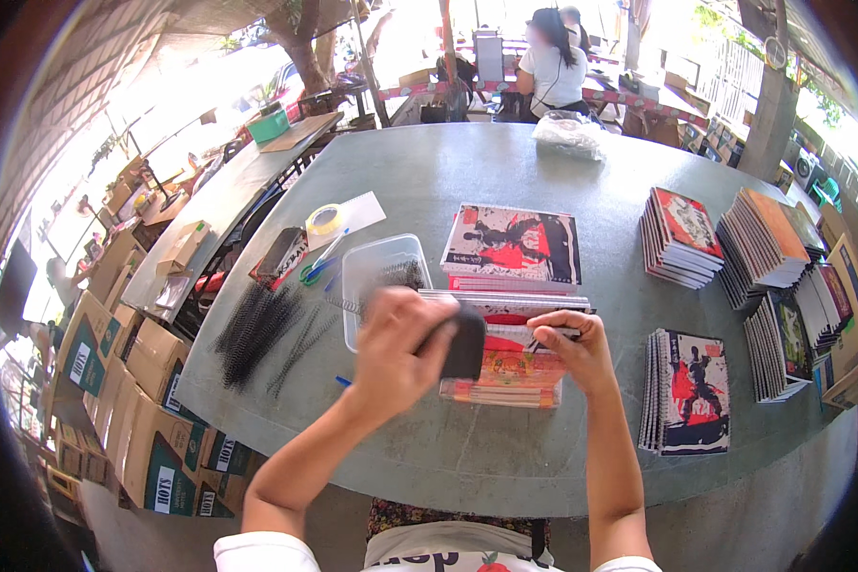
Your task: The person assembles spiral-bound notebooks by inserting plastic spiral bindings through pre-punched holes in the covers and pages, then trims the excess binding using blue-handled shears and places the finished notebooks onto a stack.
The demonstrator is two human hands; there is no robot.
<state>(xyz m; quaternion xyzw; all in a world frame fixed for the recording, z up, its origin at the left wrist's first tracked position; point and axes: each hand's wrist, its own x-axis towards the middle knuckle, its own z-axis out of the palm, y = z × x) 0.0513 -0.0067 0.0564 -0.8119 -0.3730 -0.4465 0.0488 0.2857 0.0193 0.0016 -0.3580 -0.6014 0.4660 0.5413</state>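
Note:
My left hand (398, 345) grips a black flat block (464, 345) and holds it against the left end of a stack of notebooks (513, 367) lying in front of me on the grey-green table (467, 181). My right hand (580, 348) rests on the top of that stack and pinches a small dark piece at its upper edge. Behind the stack lies another pile of notebooks (512, 248) with a red, black and white cover.
A clear plastic tray (377, 272) with black spiral coils sits left of the stack; more loose black coils (257, 329) lie further left. Tape roll (324, 221), scissors (316, 267), notebook piles (682, 238) on the right, cardboard boxes (143, 381) on the left. A person (553, 67) sits beyond the table.

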